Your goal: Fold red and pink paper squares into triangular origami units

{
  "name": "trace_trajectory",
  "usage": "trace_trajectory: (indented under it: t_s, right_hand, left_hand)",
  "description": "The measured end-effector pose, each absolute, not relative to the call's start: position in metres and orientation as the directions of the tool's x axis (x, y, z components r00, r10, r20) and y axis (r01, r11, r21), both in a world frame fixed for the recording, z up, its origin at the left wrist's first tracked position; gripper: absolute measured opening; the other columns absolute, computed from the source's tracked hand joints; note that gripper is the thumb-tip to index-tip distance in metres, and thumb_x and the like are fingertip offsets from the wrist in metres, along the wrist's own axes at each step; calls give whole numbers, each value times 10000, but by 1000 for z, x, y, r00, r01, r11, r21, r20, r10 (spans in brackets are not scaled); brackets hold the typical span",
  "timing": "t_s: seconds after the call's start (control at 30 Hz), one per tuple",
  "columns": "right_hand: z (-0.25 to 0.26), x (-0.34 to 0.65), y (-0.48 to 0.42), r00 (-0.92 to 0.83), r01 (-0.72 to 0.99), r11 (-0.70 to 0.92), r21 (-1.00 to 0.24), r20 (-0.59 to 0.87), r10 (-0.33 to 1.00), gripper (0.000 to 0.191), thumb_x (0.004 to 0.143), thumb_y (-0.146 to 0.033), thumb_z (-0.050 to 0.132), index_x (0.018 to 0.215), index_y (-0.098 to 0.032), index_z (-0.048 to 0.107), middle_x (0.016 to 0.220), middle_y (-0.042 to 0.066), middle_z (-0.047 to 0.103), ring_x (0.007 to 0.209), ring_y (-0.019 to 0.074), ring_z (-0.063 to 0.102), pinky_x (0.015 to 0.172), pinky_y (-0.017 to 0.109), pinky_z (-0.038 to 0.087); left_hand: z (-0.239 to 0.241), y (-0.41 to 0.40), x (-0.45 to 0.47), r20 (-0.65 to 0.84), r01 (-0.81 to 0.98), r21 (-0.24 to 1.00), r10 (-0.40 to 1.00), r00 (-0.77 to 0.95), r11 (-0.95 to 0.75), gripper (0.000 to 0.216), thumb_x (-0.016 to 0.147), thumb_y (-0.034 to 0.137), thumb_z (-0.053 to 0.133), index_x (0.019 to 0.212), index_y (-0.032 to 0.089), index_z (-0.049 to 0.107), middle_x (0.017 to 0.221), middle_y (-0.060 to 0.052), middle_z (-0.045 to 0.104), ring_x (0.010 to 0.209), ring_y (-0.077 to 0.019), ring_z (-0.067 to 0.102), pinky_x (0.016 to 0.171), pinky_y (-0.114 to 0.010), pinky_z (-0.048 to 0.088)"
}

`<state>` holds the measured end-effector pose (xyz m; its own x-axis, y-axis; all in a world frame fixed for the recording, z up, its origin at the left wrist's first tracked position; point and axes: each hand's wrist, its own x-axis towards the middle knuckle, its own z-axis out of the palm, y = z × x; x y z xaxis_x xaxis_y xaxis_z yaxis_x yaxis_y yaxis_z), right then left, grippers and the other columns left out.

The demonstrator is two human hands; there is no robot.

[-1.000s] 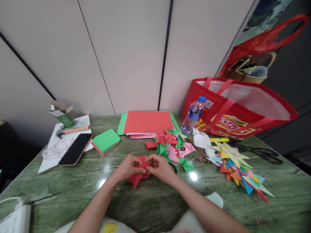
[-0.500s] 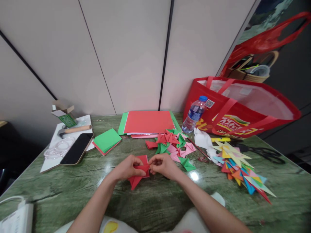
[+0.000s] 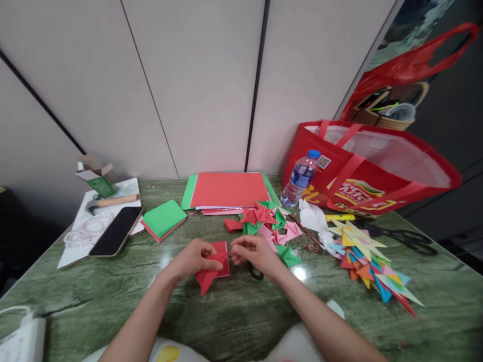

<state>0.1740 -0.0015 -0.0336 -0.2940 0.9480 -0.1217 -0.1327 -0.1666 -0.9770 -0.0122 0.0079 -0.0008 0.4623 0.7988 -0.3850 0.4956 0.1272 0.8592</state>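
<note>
My left hand [image 3: 194, 259] is closed on a folded red paper piece [image 3: 206, 280], its thumb pressed along the top. The piece is pointed, with one tip down toward me and a thin tip toward my right hand. Under it lies a small stack of red paper squares [image 3: 224, 271]. My right hand [image 3: 251, 251] has thumb and forefinger pinched close by the thin tip; whether they grip it is too small to tell. A black loop [image 3: 256, 273], partly hidden, shows beneath my right hand. Beyond it lies a heap of folded red, green and pink pieces [image 3: 264, 216].
Green and red paper squares [image 3: 165, 218], a phone [image 3: 116, 231] and a hammer [image 3: 116, 200] lie left. Large coloured sheets [image 3: 230, 190] lie at the back. To the right are a water bottle [image 3: 301, 181], red bag [image 3: 339, 171], scissors [image 3: 409, 239] and multicoloured folded paper [image 3: 372, 264].
My right fingertips have risen slightly, and the black loop under that hand now shows. My left hand keeps its hold on the red piece. The whole view has shifted a little.
</note>
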Motion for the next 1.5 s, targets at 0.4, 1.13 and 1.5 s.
trace_trajectory:
  t_s: [0.4,1.13,1.5]
  right_hand:
    - [-50,167,-9,-291,300,128,-945,37,956,171,804,-278,447,684,-178,517,550,3,586,498,124,560,493,232,441]
    - [-47,168,-2,-251,-134,-125,-983,-89,964,279,622,-409,649,748,-171,578,637,-25,573,511,91,530,461,209,466]
    - [-34,170,-7,-392,-301,-256,-919,-125,911,311,525,-318,746,712,-162,552,661,-36,553,596,92,518,570,216,452]
  left_hand:
    - [-10,5,-2,-325,528,848,835,444,50,271,583,284,631,458,141,437,438,82,316,440,-62,269,424,-203,156]
    - [-11,5,5,-212,250,961,899,382,120,250,664,341,610,741,103,607,679,-12,581,618,-110,481,576,-206,362]
    - [-10,5,3,-204,392,918,924,324,65,200,621,299,597,553,117,547,487,37,495,485,-88,404,481,-202,298]
